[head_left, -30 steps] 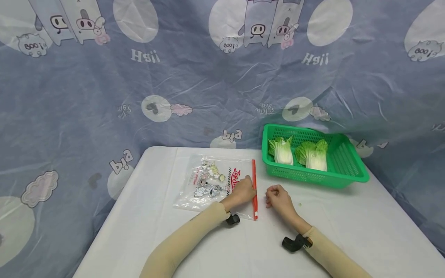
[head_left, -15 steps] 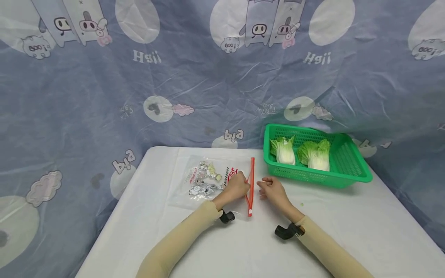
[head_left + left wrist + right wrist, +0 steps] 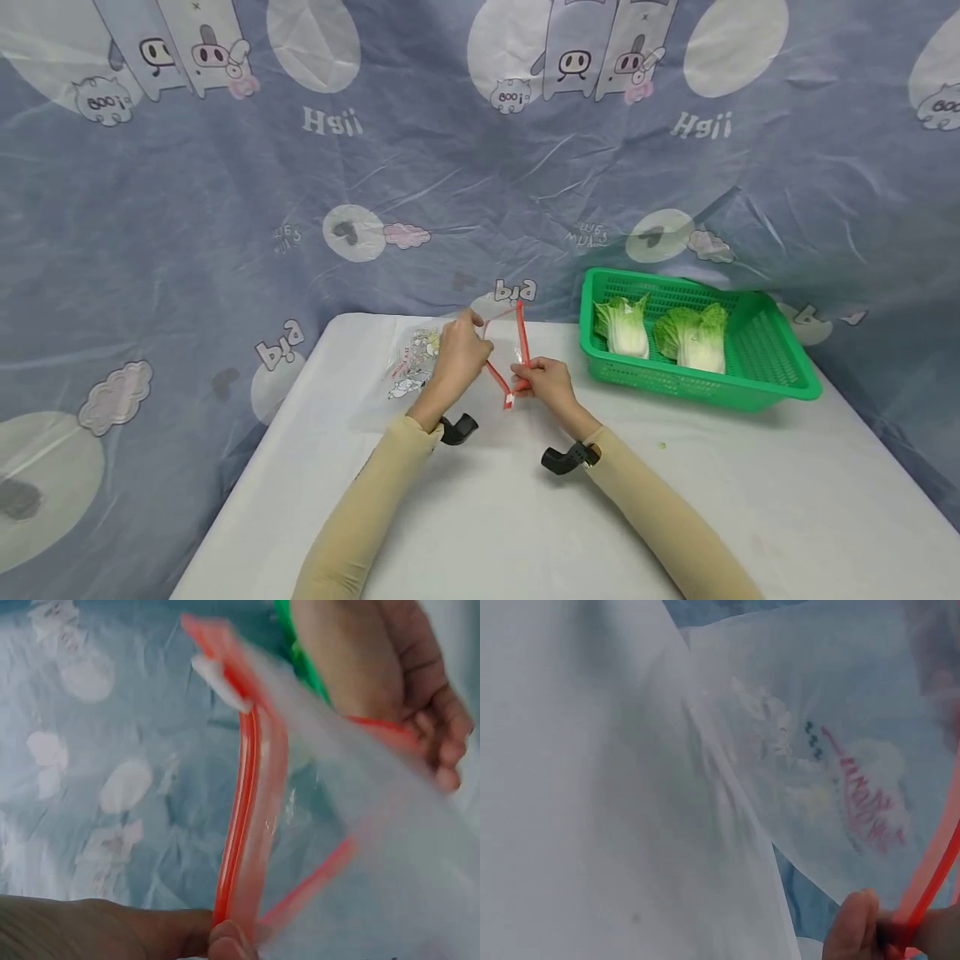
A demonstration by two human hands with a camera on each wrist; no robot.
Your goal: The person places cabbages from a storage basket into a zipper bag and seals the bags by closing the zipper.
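Note:
A clear zip bag (image 3: 411, 367) with printed cartoons and a red zip edge is raised off the table, its mouth spread apart. My left hand (image 3: 461, 354) pinches one side of the red strip (image 3: 234, 847) between thumb and finger, as the left wrist view shows. On the opposite side my right hand (image 3: 551, 385) pinches the other red edge; thumb and fingertip (image 3: 855, 922) meet on it in the right wrist view. A white slider (image 3: 221, 682) sits at the end of the zip, at the lower corner of the mouth in the head view.
At the back right stands a green perforated basket (image 3: 697, 392) holding two small napa cabbages, one on the left (image 3: 627, 329) and one nearer the middle (image 3: 702, 342). A tiny green scrap (image 3: 662, 445) lies on the white table (image 3: 480, 533). A patterned cloth (image 3: 420, 158) hangs behind.
The bag lay flat; both hands have lifted its zip edge and drawn the two sides apart. The right hand moved left and took hold of the bag's edge.

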